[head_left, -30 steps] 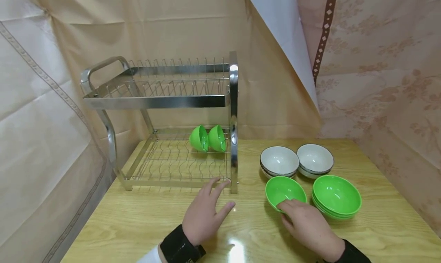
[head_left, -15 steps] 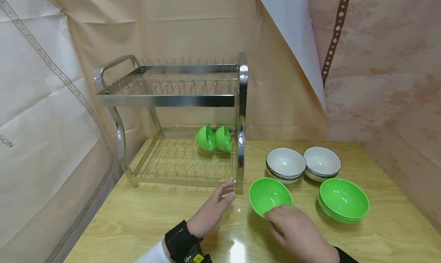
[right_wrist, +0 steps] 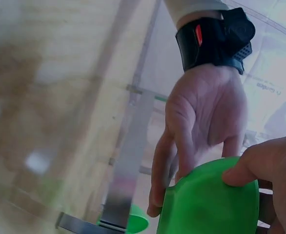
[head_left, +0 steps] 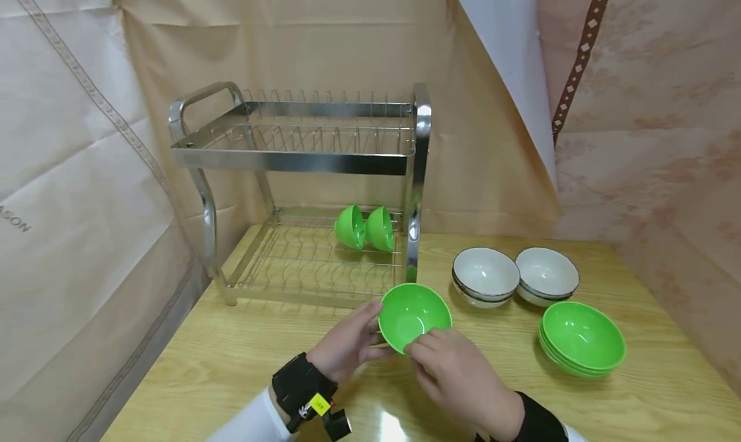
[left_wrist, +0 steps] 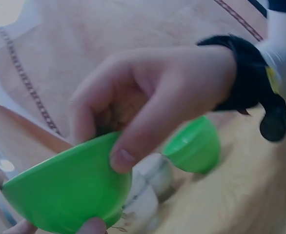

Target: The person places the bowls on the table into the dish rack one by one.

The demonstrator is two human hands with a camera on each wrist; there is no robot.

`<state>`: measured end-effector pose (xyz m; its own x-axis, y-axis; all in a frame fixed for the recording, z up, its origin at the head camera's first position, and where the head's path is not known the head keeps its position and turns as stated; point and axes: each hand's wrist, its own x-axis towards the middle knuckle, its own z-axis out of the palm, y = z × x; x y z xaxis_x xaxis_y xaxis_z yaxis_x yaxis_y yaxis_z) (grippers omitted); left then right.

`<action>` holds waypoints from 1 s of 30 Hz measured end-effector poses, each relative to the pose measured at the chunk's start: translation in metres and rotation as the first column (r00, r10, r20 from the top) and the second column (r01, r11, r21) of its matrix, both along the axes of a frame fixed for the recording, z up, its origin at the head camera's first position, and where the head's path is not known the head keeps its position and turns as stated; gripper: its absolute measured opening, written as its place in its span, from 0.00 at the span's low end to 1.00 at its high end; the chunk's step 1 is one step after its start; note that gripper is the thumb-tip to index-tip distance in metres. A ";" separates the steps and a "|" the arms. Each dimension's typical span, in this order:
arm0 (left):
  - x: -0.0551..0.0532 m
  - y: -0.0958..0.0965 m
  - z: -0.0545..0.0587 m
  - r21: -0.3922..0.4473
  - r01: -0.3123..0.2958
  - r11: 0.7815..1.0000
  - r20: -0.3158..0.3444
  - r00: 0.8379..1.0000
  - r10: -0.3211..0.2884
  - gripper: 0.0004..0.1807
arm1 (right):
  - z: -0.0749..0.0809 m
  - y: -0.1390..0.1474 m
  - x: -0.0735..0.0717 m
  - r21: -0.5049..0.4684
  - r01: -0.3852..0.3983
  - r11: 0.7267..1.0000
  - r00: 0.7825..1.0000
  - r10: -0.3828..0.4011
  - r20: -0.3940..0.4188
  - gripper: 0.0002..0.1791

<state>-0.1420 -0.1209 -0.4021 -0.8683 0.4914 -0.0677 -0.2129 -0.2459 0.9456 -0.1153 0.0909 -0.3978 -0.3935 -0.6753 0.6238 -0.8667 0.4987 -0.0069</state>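
Clearly, from the head, a green bowl (head_left: 413,313) is held in front of the rack (head_left: 289,161) — pinched by the right hand (head_left: 454,371), touched by the loosely spread left hand (head_left: 347,345). From the left wrist, its outer wall is pressed by a thumb (left_wrist: 128,153); from the right, left fingers (right_wrist: 184,148) are seen against it.

The green bowl (head_left: 415,316) pinched in the right hand (head_left: 460,377) has travelled across the desk (head_left: 509,349), away from the right edge and toward the left edge: a second ago it was just beside the stack of green bowls (head_left: 583,336), and now it is well apart from them, hiding the front right corner of the rack (head_left: 289,162). The left hand (head_left: 346,342), earlier apart from the bowl, now touches its left side
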 end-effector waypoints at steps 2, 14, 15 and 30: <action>-0.002 -0.005 0.003 0.022 0.012 1.000 -0.006 1.000 -0.012 0.31 | 0.002 -0.002 -0.003 -0.005 -0.014 1.000 1.000 0.014 0.006 0.08; -0.011 -0.023 0.013 0.010 0.010 1.000 0.005 1.000 -0.010 0.26 | 0.006 -0.011 -0.011 -0.006 -0.070 0.998 0.994 0.070 0.079 0.12; -0.012 -0.025 0.014 0.007 0.009 1.000 0.003 1.000 -0.009 0.26 | 0.005 -0.011 -0.012 -0.007 -0.072 0.997 0.994 0.073 0.079 0.12; -0.027 -0.090 0.046 -0.023 -0.465 0.885 -0.096 0.882 0.461 0.29 | -0.011 -0.032 -0.028 0.091 -0.025 0.996 0.988 0.011 0.156 0.30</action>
